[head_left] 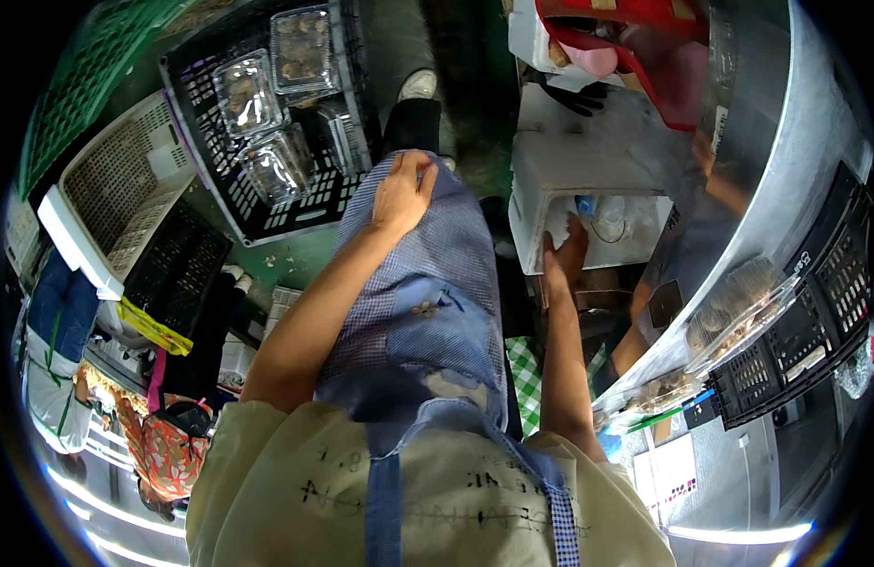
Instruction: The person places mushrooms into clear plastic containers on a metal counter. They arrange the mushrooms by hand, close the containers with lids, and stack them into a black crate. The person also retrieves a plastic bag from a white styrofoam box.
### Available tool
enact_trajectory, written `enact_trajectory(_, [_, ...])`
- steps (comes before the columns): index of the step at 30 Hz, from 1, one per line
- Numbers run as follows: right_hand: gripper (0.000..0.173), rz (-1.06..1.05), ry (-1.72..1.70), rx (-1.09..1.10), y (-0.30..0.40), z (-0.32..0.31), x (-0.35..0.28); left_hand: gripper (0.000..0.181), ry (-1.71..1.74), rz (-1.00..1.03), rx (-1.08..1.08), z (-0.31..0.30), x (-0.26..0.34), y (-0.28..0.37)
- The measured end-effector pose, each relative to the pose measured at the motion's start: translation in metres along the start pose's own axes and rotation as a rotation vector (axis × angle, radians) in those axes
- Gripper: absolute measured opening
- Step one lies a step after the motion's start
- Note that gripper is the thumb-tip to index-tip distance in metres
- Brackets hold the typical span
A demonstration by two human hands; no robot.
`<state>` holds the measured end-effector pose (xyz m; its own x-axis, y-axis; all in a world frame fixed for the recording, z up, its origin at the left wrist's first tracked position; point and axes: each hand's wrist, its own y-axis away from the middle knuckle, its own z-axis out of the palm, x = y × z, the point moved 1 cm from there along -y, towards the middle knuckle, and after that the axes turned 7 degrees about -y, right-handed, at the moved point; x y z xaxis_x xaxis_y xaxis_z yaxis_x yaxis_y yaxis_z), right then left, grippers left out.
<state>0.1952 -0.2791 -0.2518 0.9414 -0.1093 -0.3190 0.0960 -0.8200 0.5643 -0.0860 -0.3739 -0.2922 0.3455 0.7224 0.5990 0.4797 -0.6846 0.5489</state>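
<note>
My left hand [403, 193] rests on the blue checked apron [437, 234] over my thigh, its fingers loosely bent and nothing seen in it. At the mouth of a white foam box [533, 220] under the steel counter is my right hand [567, 249], its fingers apart and pointing inside. Within the box lie a small blue item [585, 205] and a clear plastic item [613, 218], just beyond my right fingers. No grip on either shows. Left of my knee, a black plastic crate [295, 225] holds several clear lidded containers [270, 159] of brownish food.
A steel counter [756, 191] curves along my right, bearing clear food packs [738, 319] and a black crate [784, 347]. A red bag [653, 71] and black glove [575, 98] lie at the upper right. Beyond the left crate stands a white basket [125, 188]. People are at far left.
</note>
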Motion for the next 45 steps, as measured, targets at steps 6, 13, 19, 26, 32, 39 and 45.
enact_trajectory(6, [0.081,-0.055,0.336,-0.077,-0.064,0.031,0.093,0.018,-0.204,0.139,-0.172,0.029,-0.018,0.02])
enact_trajectory(13, [0.075,0.299,0.383,-0.336,-0.082,0.1,0.161,0.016,-0.21,0.173,-0.149,0.04,-0.022,0.027])
enact_trajectory(19, [0.069,0.52,0.014,0.518,-0.079,0.055,0.258,0.015,-0.194,0.2,-0.086,0.043,-0.03,0.035])
enact_trajectory(26, [0.069,0.902,-0.077,0.682,-0.047,0.022,0.259,0.015,-0.232,0.284,-0.072,0.044,-0.031,0.034])
enact_trajectory(32, [0.07,0.712,0.098,0.548,-0.053,0.013,0.181,0.016,-0.28,0.292,-0.107,0.045,-0.03,0.035])
enact_trajectory(39, [0.033,-0.6,0.379,0.29,-0.069,0.073,0.148,0.017,-0.306,0.311,-0.12,0.047,-0.031,0.037])
enact_trajectory(45, [0.041,-0.373,0.669,0.352,-0.089,0.057,0.18,0.016,-0.314,0.373,-0.066,0.047,-0.036,0.036])
